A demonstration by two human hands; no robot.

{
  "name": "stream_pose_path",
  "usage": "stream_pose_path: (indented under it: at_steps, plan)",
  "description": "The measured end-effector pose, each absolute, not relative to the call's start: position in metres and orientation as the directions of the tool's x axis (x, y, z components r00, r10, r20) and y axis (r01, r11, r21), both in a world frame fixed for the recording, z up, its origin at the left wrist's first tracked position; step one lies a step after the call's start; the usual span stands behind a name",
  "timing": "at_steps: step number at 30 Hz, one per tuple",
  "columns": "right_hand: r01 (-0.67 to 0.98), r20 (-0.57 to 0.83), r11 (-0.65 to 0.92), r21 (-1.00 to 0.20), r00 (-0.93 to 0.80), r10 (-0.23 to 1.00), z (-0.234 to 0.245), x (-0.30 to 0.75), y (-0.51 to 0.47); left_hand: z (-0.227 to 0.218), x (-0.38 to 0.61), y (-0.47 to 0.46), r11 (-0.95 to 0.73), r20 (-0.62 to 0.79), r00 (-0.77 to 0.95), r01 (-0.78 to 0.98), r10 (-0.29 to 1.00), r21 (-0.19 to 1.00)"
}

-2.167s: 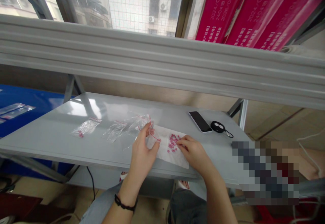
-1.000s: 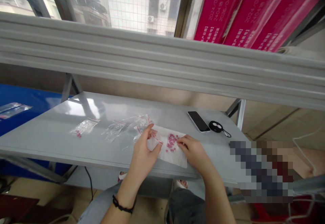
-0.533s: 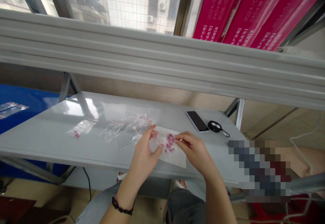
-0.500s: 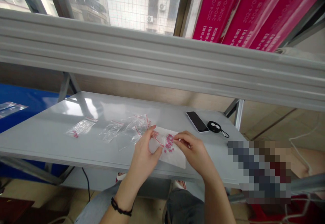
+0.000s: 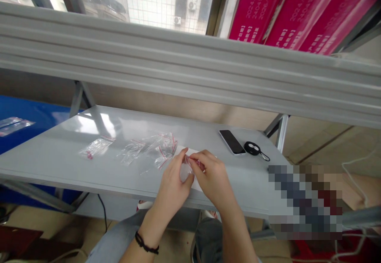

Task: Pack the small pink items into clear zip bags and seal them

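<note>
My left hand [image 5: 174, 177] is closed on a small clear zip bag [image 5: 185, 171], its mouth towards my right hand. At that mouth the fingertips of my right hand [image 5: 212, 175] are pinched together; what sits between them is hidden. Below both hands lies a white sheet [image 5: 196, 185]. Small round pink pieces [image 5: 203, 165] rest on it, mostly covered by my right hand. Just left of my hands, several empty-looking zip bags [image 5: 162, 149] with red strips overlap on the table. Further left is a zip bag [image 5: 99, 146] with a few pink pieces [image 5: 89, 155] in its lower end.
A phone [image 5: 232, 141] and a black round case [image 5: 252, 148] with a clip lie at the table's back right. A grey shelf beam [image 5: 178, 64] crosses above, with pink boxes [image 5: 285, 12] on it. More clear bags [image 5: 16, 124] lie on a blue surface [image 5: 38, 114] at left.
My right hand has moved left from the pink pieces to the mouth of the bag in my left hand. It now covers most of the pile. The view has shifted slightly.
</note>
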State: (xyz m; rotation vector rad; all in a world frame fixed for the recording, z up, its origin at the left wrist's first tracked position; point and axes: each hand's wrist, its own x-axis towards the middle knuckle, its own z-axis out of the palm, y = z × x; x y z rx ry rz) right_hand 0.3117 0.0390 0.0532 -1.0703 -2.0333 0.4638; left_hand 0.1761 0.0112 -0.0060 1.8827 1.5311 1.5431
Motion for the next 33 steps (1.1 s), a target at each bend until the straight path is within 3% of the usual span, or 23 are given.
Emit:
stream_pose_path:
  at_steps: [12, 20, 24, 28, 33]
  plan:
    - [0.357, 0.464, 0.614, -0.704, -0.425, 0.778, 0.055, 0.309, 0.035, -0.001, 0.174, 0.010, -0.342, 0.476, -0.180, 0.488, 0.861, 0.803]
    - [0.417, 0.328, 0.555, -0.720, -0.500, 0.801, 0.057, 0.323, 0.032, 0.001, 0.171, 0.009, -0.332, 0.462, -0.210, 0.455, 0.862, 0.826]
    - [0.406, 0.364, 0.544, -0.734, -0.440, 0.821, 0.056, 0.331, 0.033, 0.005, 0.167, 0.004, -0.382, 0.424, -0.089, 0.296, 0.901, 0.875]
    - [0.307, 0.374, 0.497, -0.812, -0.381, 0.846, 0.055, 0.337, 0.034, 0.015, 0.153, 0.003, -0.303, 0.308, -0.064, 0.071, 0.949, 0.950]
    - [0.191, 0.350, 0.427, -0.884, -0.337, 0.874, 0.048, 0.327, 0.034, 0.023, 0.132, 0.004, -0.225, 0.232, -0.083, 0.092, 0.969, 0.970]
